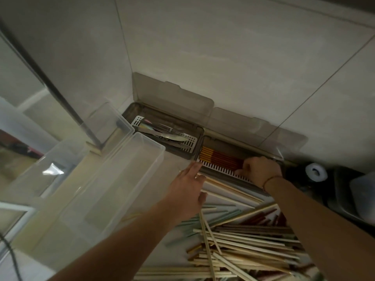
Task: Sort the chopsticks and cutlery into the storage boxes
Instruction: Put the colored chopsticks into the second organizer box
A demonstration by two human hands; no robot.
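Two smoky storage boxes stand with lids raised against the tiled wall. The left box [197, 136] holds metal cutlery [168, 133] on a white slotted tray. In the right box [215, 175] lie red and yellow chopsticks [219, 157], side by side. My right hand [258, 169] rests on their right ends inside that box, fingers curled over them. Fingers straight, my left hand [187, 187] reaches toward the box's near left corner and holds nothing. A loose pile of pale, green and brown chopsticks [239, 240] lies on the counter below both hands.
Two clear plastic bins [129, 175] stand at the left, beside a glass panel and metal post. A white roll [316, 172] and a dark sink edge [349, 199] lie at the right. A cable [10, 256] hangs at the bottom left.
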